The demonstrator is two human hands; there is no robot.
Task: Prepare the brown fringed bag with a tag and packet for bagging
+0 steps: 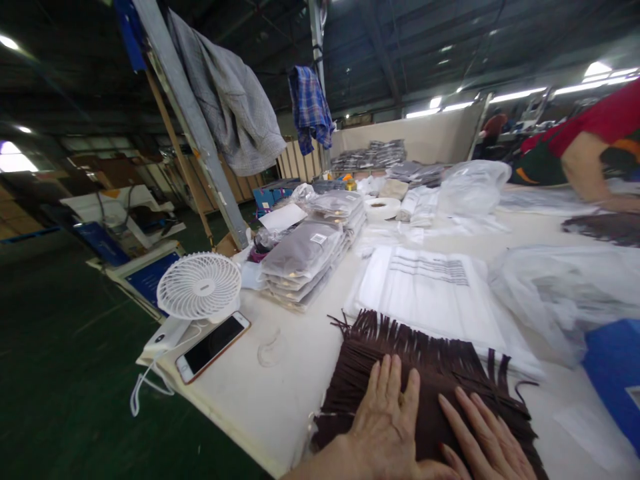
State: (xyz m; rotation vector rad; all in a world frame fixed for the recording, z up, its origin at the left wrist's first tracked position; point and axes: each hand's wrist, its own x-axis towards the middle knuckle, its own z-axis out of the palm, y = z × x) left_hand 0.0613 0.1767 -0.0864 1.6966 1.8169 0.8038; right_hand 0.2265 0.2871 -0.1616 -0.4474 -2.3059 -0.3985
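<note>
A dark brown fringed cloth (pixel 425 373) lies on the white table (pixel 280 393) near its front edge. My left hand (pixel 387 417) rests flat on it, fingers stretched out and close together. My right hand (pixel 487 440) lies flat beside it on the same cloth, fingers extended, partly cut off by the frame's bottom edge. Neither hand holds anything. Just beyond the cloth sits a stack of flat white plastic bags (pixel 430 293) with printed lines.
A small white fan (pixel 199 287) and a phone (pixel 213 347) sit at the table's left corner. Stacks of bagged grey garments (pixel 305 257), a tape roll (pixel 383 208) and loose plastic bags (pixel 565 293) lie further back. Another person in red (pixel 585 143) leans over the far right.
</note>
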